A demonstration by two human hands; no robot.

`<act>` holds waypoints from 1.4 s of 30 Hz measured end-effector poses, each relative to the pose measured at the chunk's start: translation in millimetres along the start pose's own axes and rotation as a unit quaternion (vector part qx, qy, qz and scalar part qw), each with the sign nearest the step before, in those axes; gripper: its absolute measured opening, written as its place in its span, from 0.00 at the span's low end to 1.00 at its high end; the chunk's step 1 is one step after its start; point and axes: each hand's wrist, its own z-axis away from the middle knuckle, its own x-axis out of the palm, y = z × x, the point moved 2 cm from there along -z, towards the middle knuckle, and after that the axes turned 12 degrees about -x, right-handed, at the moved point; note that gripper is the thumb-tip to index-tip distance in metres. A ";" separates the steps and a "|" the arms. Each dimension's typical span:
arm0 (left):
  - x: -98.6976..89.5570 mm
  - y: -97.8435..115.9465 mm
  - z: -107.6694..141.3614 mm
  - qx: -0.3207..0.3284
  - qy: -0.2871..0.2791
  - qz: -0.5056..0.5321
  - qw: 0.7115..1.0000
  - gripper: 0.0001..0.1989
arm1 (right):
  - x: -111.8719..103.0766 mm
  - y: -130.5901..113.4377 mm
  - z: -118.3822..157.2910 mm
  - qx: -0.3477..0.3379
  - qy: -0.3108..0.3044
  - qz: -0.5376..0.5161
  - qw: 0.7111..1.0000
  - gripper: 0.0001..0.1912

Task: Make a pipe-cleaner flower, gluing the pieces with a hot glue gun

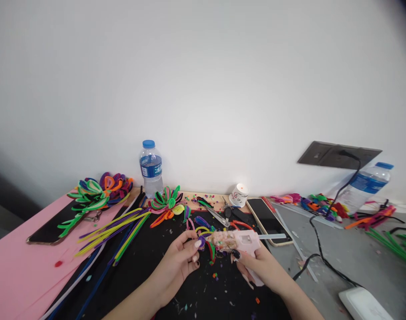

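My right hand is wrapped round a pale pink hot glue gun, its nozzle pointing left and a clear glue stick jutting from its back. Scraps of coloured fluff cling to the gun's front. Between the fingertips of my left hand is a small purple pipe cleaner piece, right at the nozzle; whether the two touch I cannot tell. Just beyond lie more bent pipe cleaners and a pair of scissors. A red and green pipe cleaner loop shows below the nozzle.
Pipe cleaner flowers and long loose pipe cleaners lie at the left. A water bottle and paper cup stand by the wall. A phone rests right of the black mat; a black cable crosses the grey table.
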 end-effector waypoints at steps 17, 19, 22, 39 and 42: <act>0.9 -0.1 0.5 -0.001 0.002 -0.004 1.000 0.12 | 0.1 -1.6 -0.3 -0.002 -0.001 0.003 1.000 0.19; 0.8 0.1 0.5 -0.003 0.000 -0.005 1.000 0.12 | 0.5 -2.6 0.3 0.004 -0.001 0.005 1.000 0.19; 1.4 0.8 1.2 -0.005 0.000 -0.006 1.000 0.12 | 0.5 -3.4 1.0 0.011 0.001 0.011 1.000 0.18; -0.3 -1.4 -0.1 -0.003 0.002 -0.003 1.000 0.12 | 0.9 -4.9 0.7 -0.001 0.000 0.004 1.000 0.16; -2.6 -1.4 -1.7 -0.004 0.003 0.009 1.000 0.12 | 2.2 -8.6 1.2 0.013 0.002 0.012 1.000 0.15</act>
